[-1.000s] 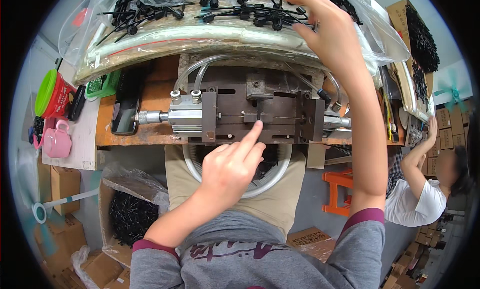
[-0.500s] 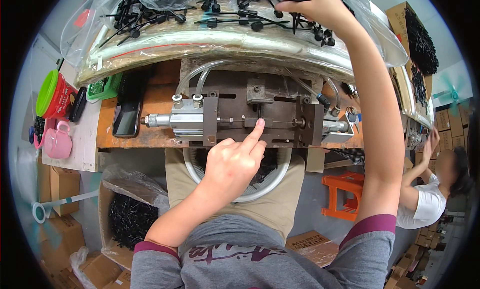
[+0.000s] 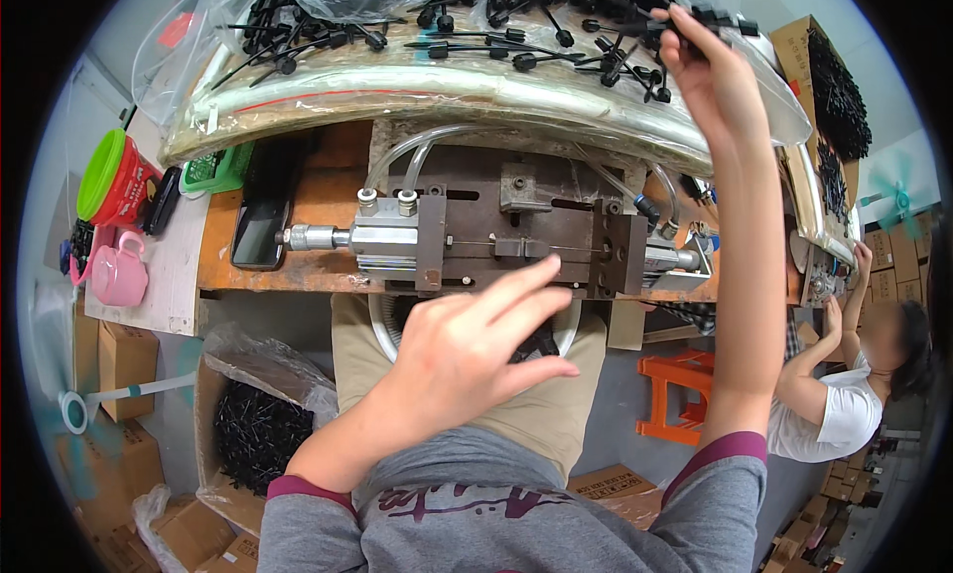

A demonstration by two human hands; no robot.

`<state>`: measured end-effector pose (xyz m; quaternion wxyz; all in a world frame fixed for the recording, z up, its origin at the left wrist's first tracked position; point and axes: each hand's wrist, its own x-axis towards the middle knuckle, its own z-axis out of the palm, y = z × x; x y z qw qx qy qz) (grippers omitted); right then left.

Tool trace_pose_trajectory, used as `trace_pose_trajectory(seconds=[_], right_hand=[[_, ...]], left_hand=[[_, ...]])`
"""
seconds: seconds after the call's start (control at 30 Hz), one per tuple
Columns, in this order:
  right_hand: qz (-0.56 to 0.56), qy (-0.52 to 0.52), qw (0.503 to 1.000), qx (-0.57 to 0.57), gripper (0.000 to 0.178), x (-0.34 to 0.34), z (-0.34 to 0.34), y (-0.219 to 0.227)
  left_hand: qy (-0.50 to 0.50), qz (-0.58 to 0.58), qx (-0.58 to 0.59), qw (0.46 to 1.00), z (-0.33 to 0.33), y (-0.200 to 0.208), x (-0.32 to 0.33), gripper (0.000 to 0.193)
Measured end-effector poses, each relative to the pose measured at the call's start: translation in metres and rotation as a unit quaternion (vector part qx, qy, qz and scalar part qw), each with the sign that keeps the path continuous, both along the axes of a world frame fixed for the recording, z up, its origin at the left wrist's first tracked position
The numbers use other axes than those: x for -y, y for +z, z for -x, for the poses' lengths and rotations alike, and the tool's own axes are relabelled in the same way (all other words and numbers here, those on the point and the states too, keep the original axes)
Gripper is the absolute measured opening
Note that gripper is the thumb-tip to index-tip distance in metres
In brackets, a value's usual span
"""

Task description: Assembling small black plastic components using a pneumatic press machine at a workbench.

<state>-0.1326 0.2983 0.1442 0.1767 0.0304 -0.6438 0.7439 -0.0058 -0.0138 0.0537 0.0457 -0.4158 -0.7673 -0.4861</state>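
Observation:
My left hand [image 3: 462, 340] is open over my lap, fingers spread, in front of a dark metal clamping fixture [image 3: 472, 191]. Its index fingertip is close to the small centre block [image 3: 516, 247] of the fixture; whether it touches cannot be told. My right hand [image 3: 723, 86] is raised at the right end of the padded ledge. Thumb and fingers pinch a slim black plastic part [image 3: 735, 25] with a thicker end; part of it is hidden by the fingers. Several similar black stemmed parts [image 3: 526, 59] lie scattered on the plastic-covered ledge [image 3: 377, 96] beside that hand.
Air cylinders [image 3: 385, 240] with clear hoses flank the fixture. A white-rimmed basket [image 3: 382, 325] sits between my knees. At left are a phone [image 3: 260, 230], pink cup [image 3: 121, 273] and box of black parts [image 3: 260, 434]. An orange stool [image 3: 667, 399] and another person [image 3: 834, 394] are at right.
My right hand has drawn right and slightly down from the heap, holding a black part. My left hand has opened out from pointing at the fixture, where a dark stem behind the centre block no longer shows.

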Motion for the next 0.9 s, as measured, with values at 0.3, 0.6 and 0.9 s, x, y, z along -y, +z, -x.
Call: trace_pose_trajectory(seconds=[0.3,0.6,0.9], right_hand=[[0.049,0.078,0.995,0.025,0.016,0.087,-0.08,-0.023],[-0.574,-0.126,0.688,-0.425,0.045,0.095,-0.089,-0.037],[-0.561,-0.096,0.69,-0.446,0.031,0.11,-0.12,-0.059]], left_hand=[[0.085,-0.217,0.096,0.968,0.036,0.019,-0.023,0.056],[-0.08,-0.34,0.356,0.867,0.037,0.037,-0.02,0.047],[-0.17,-0.331,0.398,0.839,0.031,0.01,-0.002,0.031]])
